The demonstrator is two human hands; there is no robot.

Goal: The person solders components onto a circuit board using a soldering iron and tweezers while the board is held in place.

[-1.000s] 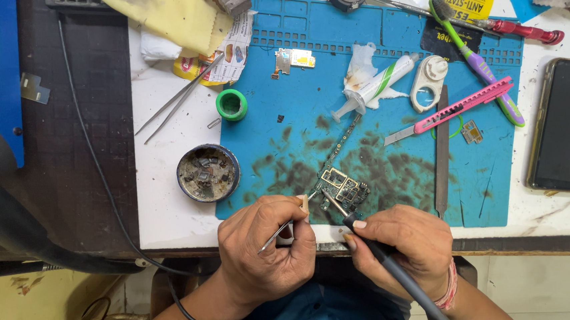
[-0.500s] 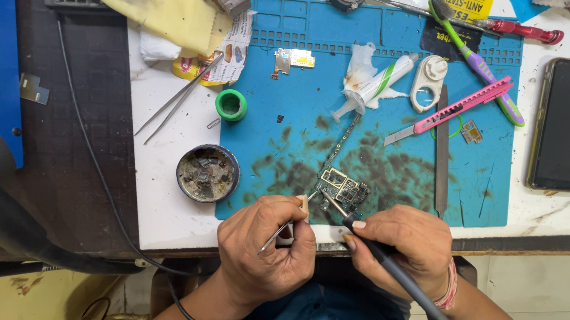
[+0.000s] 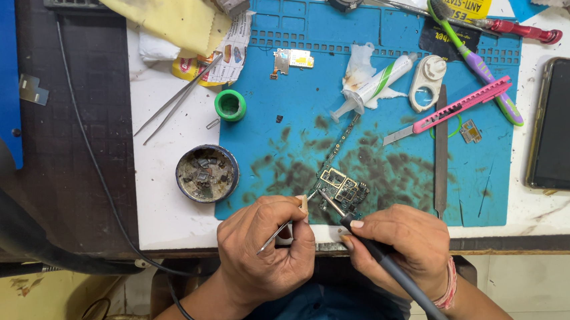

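Lower centre of frame: left hand (image 3: 268, 248) pinches tweezers (image 3: 283, 225), steadying circuit board (image 3: 343, 191) on blue mat (image 3: 393, 172); right hand (image 3: 401, 239) clamps soldering iron (image 3: 364, 238) pen-style, tip on board.

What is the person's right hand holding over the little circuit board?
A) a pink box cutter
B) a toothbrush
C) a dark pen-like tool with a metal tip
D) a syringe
C: the right hand grips a dark pen-like tool whose metal tip reaches the circuit board, while the pink box cutter, toothbrush and syringe lie untouched on the blue mat.
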